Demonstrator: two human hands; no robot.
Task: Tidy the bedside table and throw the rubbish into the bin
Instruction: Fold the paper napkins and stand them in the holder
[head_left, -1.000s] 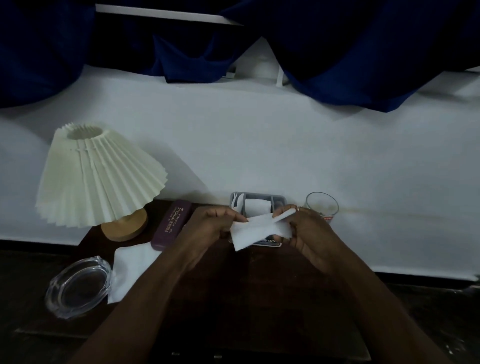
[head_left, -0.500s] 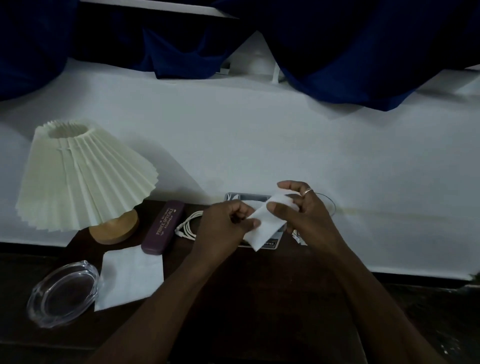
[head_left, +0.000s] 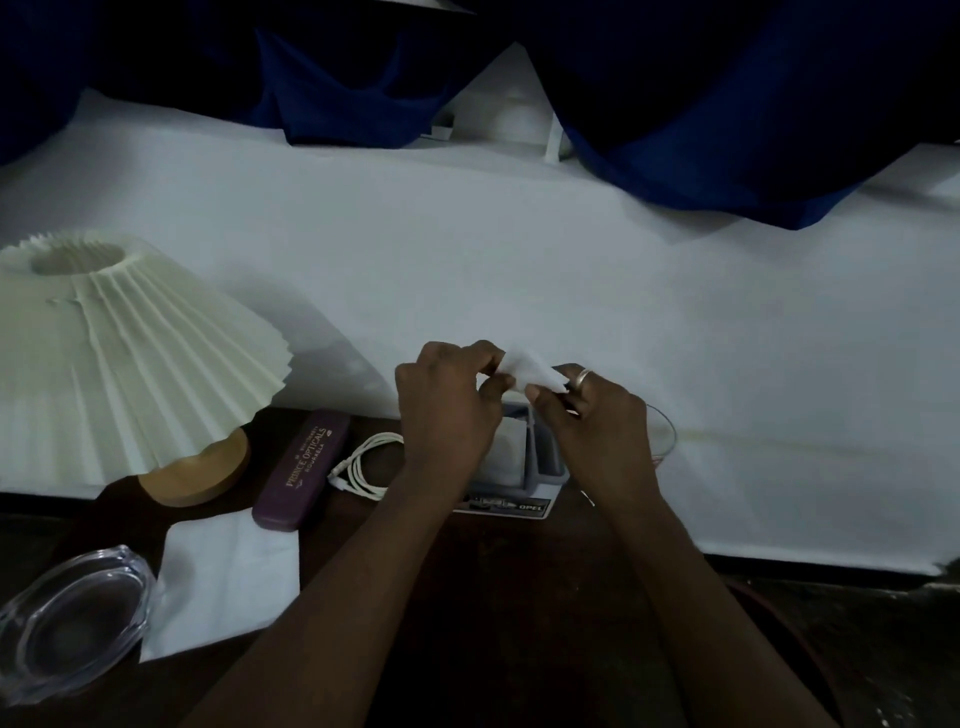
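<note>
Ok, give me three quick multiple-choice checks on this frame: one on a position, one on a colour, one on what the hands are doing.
1. Where does the cable lie relative to the case?
A. to its left
B. on top of it
C. to its right

2. What colour is the case?
A. green
B. purple
C. white

3. Between the left hand and the right hand, the raised tissue is:
A. pinched by both
B. pinched by one only
C. lying loose on the table

Answers:
1 C: the coiled white cable sits on the table just right of the case.
2 B: the case is dark purple with pale lettering.
3 A: fingertips of each hand grip an end of the tissue, which is held up off the table.
</note>
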